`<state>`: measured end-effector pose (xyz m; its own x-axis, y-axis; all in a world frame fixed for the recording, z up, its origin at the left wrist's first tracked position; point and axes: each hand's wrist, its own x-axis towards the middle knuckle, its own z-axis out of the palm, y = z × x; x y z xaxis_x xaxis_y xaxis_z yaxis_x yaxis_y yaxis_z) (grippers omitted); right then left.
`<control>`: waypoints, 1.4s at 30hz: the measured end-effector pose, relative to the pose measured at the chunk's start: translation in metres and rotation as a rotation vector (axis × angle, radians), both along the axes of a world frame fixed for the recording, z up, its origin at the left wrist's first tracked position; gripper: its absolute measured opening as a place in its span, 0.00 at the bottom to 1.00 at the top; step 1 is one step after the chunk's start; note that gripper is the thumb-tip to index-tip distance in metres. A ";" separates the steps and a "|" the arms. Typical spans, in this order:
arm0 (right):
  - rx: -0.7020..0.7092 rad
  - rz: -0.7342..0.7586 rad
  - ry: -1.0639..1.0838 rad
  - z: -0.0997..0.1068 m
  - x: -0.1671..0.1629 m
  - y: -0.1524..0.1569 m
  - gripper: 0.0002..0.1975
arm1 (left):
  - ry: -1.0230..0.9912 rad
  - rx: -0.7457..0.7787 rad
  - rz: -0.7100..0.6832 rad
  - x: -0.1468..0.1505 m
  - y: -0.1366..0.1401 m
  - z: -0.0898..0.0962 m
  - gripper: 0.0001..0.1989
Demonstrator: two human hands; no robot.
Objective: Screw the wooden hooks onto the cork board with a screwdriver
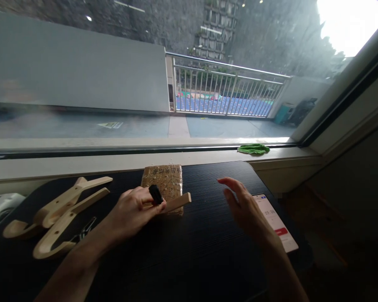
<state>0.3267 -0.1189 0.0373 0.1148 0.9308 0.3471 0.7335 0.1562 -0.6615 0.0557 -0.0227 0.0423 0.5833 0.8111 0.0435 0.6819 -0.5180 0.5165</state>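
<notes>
My left hand [135, 209] is closed around a pale wooden piece [180, 202], whose squared end sticks out to the right. A small black object [156, 193] sits at the fingers of that hand; its kind is not clear. Behind it lies a brown package [171, 178] with a shiny clear wrapping, partly covered by the hand. My right hand [241, 201] hovers over the table's right side, holding nothing, thumb and fingers apart. Close by, a phone [285, 228] lies with its screen lit.
Several curved wooden pieces with holes [61, 205] lie at the left on the black table [201, 251]. A metal clip-like item [87, 228] is beside them. Along the window stands a sill [207, 157] with a green cloth [253, 149]. A white appliance [4, 207] shows at far left.
</notes>
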 end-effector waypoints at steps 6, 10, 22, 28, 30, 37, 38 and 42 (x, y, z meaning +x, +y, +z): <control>-0.109 -0.234 -0.231 -0.059 0.112 -0.036 0.12 | -0.004 -0.106 0.070 0.003 -0.001 0.005 0.17; -0.131 -0.192 -0.270 -0.065 0.124 -0.040 0.13 | 0.015 -0.126 0.102 0.003 0.002 0.000 0.17; -0.115 -0.277 -0.220 -0.061 0.121 -0.057 0.13 | 0.013 -0.191 0.178 0.006 0.001 0.000 0.19; -0.121 -0.302 -0.189 -0.051 0.121 -0.078 0.12 | 0.057 -0.232 0.181 0.012 -0.005 0.014 0.20; -0.118 -0.290 -0.178 -0.050 0.120 -0.083 0.11 | 0.052 -0.240 0.186 0.012 -0.005 0.014 0.20; -0.142 -0.252 -0.136 -0.067 0.125 -0.095 0.10 | 0.036 -0.303 0.193 0.013 -0.006 0.014 0.21; -0.140 -0.248 -0.130 -0.070 0.126 -0.092 0.10 | 0.038 -0.304 0.191 0.013 -0.006 0.015 0.21; -0.085 -0.216 -0.154 -0.067 0.127 -0.072 0.13 | 0.016 -0.263 0.173 0.012 -0.006 0.014 0.19</control>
